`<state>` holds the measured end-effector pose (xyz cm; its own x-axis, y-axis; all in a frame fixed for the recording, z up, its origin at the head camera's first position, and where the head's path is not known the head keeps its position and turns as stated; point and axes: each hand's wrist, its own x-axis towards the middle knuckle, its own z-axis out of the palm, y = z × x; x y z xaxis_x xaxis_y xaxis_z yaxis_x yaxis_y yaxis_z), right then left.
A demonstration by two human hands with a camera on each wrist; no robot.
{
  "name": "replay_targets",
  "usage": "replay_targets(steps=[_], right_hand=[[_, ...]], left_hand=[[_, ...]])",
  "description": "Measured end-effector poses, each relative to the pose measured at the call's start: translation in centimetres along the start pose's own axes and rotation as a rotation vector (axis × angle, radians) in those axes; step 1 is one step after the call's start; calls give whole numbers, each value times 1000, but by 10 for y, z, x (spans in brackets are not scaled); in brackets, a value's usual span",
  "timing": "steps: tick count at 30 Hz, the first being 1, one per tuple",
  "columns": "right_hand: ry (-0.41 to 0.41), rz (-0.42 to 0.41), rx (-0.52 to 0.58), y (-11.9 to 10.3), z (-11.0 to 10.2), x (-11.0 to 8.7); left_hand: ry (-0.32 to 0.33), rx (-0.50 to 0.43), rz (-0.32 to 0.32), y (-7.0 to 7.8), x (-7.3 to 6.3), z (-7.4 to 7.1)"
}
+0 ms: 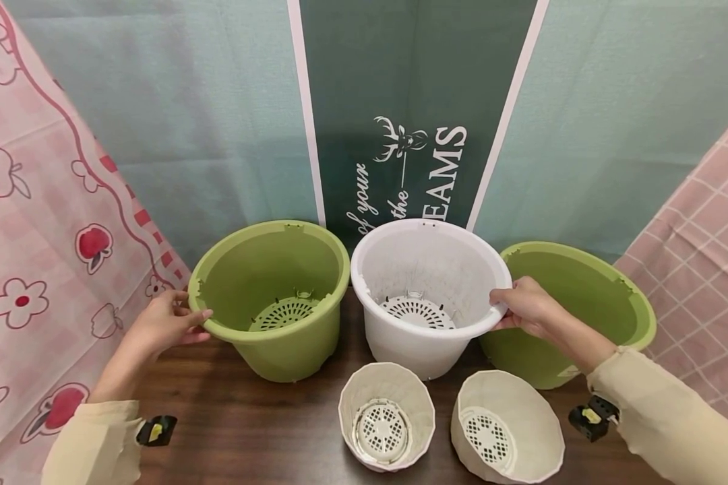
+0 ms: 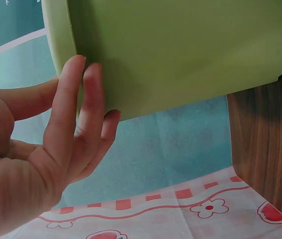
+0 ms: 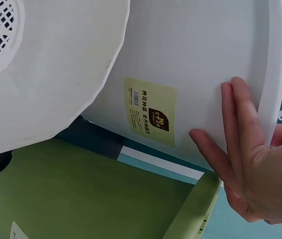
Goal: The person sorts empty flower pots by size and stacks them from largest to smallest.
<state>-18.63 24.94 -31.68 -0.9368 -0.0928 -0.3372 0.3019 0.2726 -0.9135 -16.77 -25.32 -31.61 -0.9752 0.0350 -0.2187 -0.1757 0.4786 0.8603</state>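
My left hand point(image 1: 165, 325) pinches the left rim of a round green plastic flowerpot point(image 1: 288, 353), thumb over the rim. In the left wrist view its fingers lie under the lip, against the pot's outer wall. My right hand point(image 1: 529, 308) grips the right rim of a white flowerpot point(image 1: 415, 347), which stands beside the green one. A yellow label point(image 3: 150, 112) shows on the white pot's side in the right wrist view. Both pots have slotted bottoms. To the right, partly behind my right forearm, is a second green flowerpot point(image 1: 570, 269), tilted.
Two smaller cream faceted pots, one at the front middle point(image 1: 421, 431) and one to its right point(image 1: 534, 431), sit on the brown wooden table point(image 1: 236, 431). A teal and green cloth point(image 1: 218, 135) hangs behind; pink patterned cloths flank both sides.
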Motion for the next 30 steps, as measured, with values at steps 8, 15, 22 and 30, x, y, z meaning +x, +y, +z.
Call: replay_targets(steps=[8, 15, 22, 30], right_hand=[[18, 2, 6, 1, 1, -2], [16, 18, 26, 0, 2, -4], [-15, 37, 54, 0, 3, -5], [-3, 29, 91, 3, 7, -4]], left_hand=[[5, -2, 7, 0, 0, 1], [3, 7, 14, -1, -1, 0], [1, 3, 19, -3, -2, 0], [-2, 7, 13, -3, 0, -1]])
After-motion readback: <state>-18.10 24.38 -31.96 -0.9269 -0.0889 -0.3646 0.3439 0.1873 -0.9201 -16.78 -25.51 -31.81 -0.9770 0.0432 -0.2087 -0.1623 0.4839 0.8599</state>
